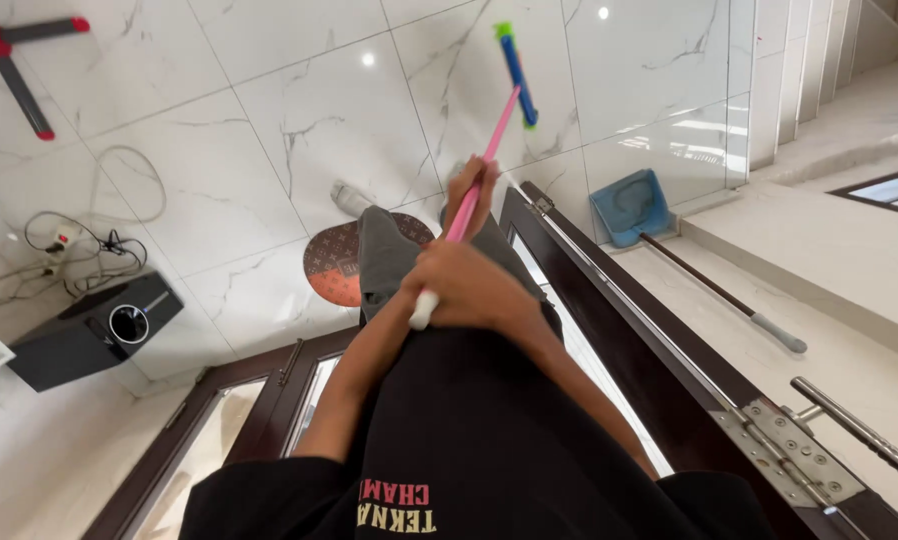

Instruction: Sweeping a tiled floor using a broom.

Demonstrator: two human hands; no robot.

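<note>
I hold a broom with a pink handle [497,130] and a blue and green head [518,72] that rests on the white marble floor [269,130] ahead of me. My right hand [469,288] is closed around the white end grip of the handle, close to my body. My left hand [468,193] grips the pink handle farther down, above my grey trouser leg. Both arms reach out over my black shirt.
A round red-brown mat [331,265] lies by my foot [350,198]. A blue dustpan [629,205] with a long dark handle leans at the right. A dark wooden door frame [619,330] runs beside me. At the left are a black box device [94,330], cables [79,250] and a red-tipped stand [14,55].
</note>
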